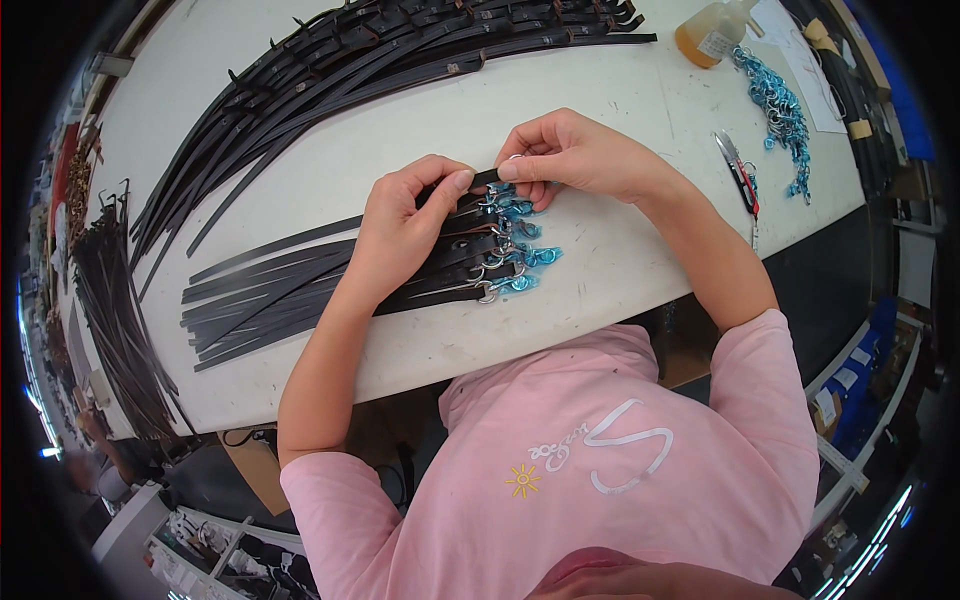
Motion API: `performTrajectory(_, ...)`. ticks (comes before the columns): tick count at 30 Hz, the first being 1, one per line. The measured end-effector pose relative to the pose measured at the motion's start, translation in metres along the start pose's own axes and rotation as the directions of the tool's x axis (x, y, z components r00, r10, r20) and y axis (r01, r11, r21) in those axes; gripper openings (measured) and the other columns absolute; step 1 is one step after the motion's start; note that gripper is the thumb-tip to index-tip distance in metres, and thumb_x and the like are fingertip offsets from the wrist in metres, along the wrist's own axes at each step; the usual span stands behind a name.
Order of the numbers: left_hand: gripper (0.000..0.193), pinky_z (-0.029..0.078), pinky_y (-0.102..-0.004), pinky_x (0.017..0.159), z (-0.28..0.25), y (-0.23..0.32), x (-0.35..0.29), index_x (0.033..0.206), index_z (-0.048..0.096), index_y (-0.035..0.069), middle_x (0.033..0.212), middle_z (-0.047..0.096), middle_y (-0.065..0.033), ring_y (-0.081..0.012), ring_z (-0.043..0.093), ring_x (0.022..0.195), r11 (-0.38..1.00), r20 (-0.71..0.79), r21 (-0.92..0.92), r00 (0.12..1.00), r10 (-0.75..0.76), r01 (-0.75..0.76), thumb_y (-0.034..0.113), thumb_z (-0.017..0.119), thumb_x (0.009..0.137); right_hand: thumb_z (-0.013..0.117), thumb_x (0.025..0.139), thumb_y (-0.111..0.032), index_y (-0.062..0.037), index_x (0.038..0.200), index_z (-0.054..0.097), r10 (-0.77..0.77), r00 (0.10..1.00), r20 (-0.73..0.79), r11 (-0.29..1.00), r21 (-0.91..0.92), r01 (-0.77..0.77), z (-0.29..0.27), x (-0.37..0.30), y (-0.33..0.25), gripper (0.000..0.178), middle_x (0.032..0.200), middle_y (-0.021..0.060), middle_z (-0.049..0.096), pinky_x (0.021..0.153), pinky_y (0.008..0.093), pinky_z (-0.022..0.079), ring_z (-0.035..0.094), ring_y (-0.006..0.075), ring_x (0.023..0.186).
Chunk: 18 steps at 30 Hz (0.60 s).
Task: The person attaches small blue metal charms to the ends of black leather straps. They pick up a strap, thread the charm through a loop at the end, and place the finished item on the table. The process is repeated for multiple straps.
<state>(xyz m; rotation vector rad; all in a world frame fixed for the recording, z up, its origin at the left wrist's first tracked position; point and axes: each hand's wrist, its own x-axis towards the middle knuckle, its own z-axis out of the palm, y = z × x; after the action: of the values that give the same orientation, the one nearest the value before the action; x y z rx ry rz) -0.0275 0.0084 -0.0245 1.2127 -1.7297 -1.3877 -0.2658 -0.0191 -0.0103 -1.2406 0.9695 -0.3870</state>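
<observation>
My left hand [400, 220] pinches a narrow black strap [485, 179] near its end, between thumb and fingers. Fingers of my right hand [585, 158] close on the same strap's tip, where a small silver metal fitting [510, 168] shows beside the thumb. Part of that fitting is covered by the fingers. Below both hands lies a row of finished-looking black straps [270, 290], fanned out to the left. Silver snap hooks [488, 290] with pieces of blue film [543, 256] sit at their right ends, close under my right hand.
A large pile of black straps [340, 90] curves across the table's far side. Another strap bundle [115, 310] hangs over the left edge. To the right lie red-and-black handled snips [740, 175], a heap of blue-wrapped hooks [778, 100] and a bottle of amber liquid [708, 38].
</observation>
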Motion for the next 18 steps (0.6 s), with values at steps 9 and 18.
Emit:
performTrajectory(9,0.026,0.042,-0.0237,0.064,0.0005,-0.0022,0.0021,0.096,0.071,-0.002,0.074,0.064,0.0003,-0.0064,0.05,0.069,0.999,0.007,-0.034,1.0,-0.024,0.024,0.021,0.061,0.101,0.072,0.094,-0.027,-0.0003,0.102,0.07,0.037,0.999,0.018,0.999,0.026,-0.037,-0.0021,0.0021,-0.0015,0.028,0.081,0.0021,0.066,0.066,0.0225,0.057,0.065,0.0088,0.073)
performTrajectory(18,0.028,0.041,-0.023,0.063,-0.0014,-0.0029,0.0035,0.097,0.071,-0.002,0.072,0.062,0.0009,-0.0057,0.049,0.068,0.998,0.023,-0.052,0.999,-0.033,0.035,0.023,0.061,0.101,0.072,0.094,-0.025,-0.0009,0.1,0.07,0.061,0.998,0.031,0.997,0.041,-0.062,-0.0048,0.0051,-0.0008,0.025,0.079,0.0015,0.067,0.065,0.0227,0.057,0.065,0.0082,0.071)
